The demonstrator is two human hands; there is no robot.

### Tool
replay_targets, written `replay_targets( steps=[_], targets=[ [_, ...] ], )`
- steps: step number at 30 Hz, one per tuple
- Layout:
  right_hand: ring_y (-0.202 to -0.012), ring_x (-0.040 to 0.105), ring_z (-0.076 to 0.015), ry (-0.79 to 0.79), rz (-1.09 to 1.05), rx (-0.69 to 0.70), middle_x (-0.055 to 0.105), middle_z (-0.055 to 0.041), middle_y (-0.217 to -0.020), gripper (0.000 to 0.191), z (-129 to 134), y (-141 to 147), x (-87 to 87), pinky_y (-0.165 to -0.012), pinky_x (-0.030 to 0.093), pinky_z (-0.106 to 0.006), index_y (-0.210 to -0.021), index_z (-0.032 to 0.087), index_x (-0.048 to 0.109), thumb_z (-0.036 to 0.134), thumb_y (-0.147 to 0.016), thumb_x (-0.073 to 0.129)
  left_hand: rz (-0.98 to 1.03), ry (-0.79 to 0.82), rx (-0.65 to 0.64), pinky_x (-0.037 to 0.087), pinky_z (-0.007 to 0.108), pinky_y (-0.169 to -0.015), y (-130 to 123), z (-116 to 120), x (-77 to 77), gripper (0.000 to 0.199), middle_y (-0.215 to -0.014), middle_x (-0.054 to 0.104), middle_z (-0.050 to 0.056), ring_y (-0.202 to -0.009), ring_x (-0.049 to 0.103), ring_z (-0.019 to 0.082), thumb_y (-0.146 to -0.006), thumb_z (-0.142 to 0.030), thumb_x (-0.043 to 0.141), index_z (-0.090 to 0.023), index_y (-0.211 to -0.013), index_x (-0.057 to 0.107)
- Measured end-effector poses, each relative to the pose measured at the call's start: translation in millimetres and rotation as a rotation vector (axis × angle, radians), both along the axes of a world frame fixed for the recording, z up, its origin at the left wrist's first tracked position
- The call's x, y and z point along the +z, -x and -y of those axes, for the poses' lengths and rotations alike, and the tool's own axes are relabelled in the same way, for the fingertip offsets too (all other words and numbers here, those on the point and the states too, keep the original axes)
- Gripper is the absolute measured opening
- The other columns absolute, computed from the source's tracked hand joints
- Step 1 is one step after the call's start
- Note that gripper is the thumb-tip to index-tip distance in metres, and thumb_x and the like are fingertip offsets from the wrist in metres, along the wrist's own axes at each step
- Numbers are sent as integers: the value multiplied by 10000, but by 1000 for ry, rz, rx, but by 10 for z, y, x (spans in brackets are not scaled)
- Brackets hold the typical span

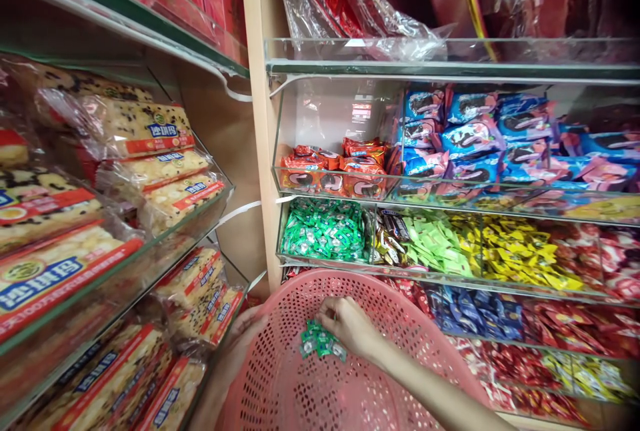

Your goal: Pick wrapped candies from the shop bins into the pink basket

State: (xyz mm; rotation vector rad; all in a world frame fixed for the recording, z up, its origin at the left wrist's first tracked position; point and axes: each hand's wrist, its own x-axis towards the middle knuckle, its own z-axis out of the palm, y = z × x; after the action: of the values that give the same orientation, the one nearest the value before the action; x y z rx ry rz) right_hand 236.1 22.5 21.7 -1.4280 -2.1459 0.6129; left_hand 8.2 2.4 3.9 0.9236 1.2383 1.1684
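Observation:
A round pink plastic basket (425,357) with a perforated wall is tilted toward me in front of the shelves. My left hand (245,331) grips its left rim, partly blurred. Inside the basket, my right hand (345,324) has its fingers curled down at a small heap of green-wrapped candies (320,345). The fingertips touch or hover just over the heap; whether they pinch any candy is hidden. Straight behind the basket, a shelf bin holds many more green-wrapped candies (325,231).
Glass-fronted shelves hold red snack packs (335,167), blue cookie packs (473,137), light green packets (435,241), yellow candies (510,251) and dark blue candies (473,311). Bagged pastry bars (150,127) fill the left shelves. A wooden post (257,124) stands between them.

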Motion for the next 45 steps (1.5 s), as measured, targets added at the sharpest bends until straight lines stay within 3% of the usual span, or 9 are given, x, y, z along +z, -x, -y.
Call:
replay_targets(
  steps=[5,11,14,18,21,25,34,42,45],
  targets=[
    [-552,526,-106,-2,-52,13,609,-2,-606,172,28,4,89,-522,315,-191,-677,175,605,222,-766,465,34,4,17,487,322,-738,-15,-18,-49,528,-890,668,91,-830,619,246,-526,-475,693,-157,-944,636],
    [-528,503,-103,-107,-147,15,581,13,-589,124,-5,-46,488,-511,322,-200,-738,176,588,214,-765,473,81,4,30,481,318,-751,-17,-14,-95,521,-930,658,94,-888,605,250,-537,-463,695,-156,-951,617],
    [-586,525,-114,-246,-68,-43,591,5,-646,135,-147,-116,739,-550,336,-212,-762,186,578,240,-796,458,90,6,32,474,308,-770,-8,-23,-124,532,-967,649,90,-939,586,250,-539,-467,698,-161,-964,603],
    [-733,569,-147,-409,204,-249,590,-46,-895,145,-417,-182,950,-609,350,-236,-917,201,552,227,-825,443,88,7,16,460,301,-811,17,-42,-151,533,-1006,637,94,-963,577,247,-545,-465,702,-159,-971,607],
    [-761,592,-171,-386,409,-381,547,-77,-982,177,-561,-158,972,-599,360,-250,-994,201,512,224,-837,434,87,1,-1,454,300,-827,42,-50,-159,515,-1020,634,91,-1006,557,247,-563,-454,700,-164,-979,610],
    [-743,611,-185,-319,534,-448,535,-80,-994,177,-633,-110,917,-575,376,-265,-998,195,494,243,-857,398,74,-13,-12,457,315,-828,57,-45,-152,496,-1001,642,91,-1016,550,263,-550,-441,712,-162,-951,629],
    [-787,610,-193,-322,518,-484,560,-62,-964,189,-645,-160,884,-585,376,-265,-1003,202,481,173,-859,362,76,9,25,467,313,-795,17,-42,-142,560,-1007,638,93,-965,575,261,-530,-476,705,-161,-983,613],
    [-749,614,-193,-342,593,-529,557,-89,-942,214,-687,-149,853,-586,387,-263,-1022,189,445,124,-874,306,32,9,45,474,306,-788,-19,39,23,526,-959,655,93,-925,595,249,-535,-442,709,-152,-966,626],
    [-741,618,-198,-331,629,-530,555,-95,-925,200,-694,-142,865,-581,399,-264,-1004,172,450,102,-861,329,42,0,18,477,310,-783,-5,32,13,501,-950,656,93,-916,598,253,-552,-435,702,-150,-958,632]
  ],
)
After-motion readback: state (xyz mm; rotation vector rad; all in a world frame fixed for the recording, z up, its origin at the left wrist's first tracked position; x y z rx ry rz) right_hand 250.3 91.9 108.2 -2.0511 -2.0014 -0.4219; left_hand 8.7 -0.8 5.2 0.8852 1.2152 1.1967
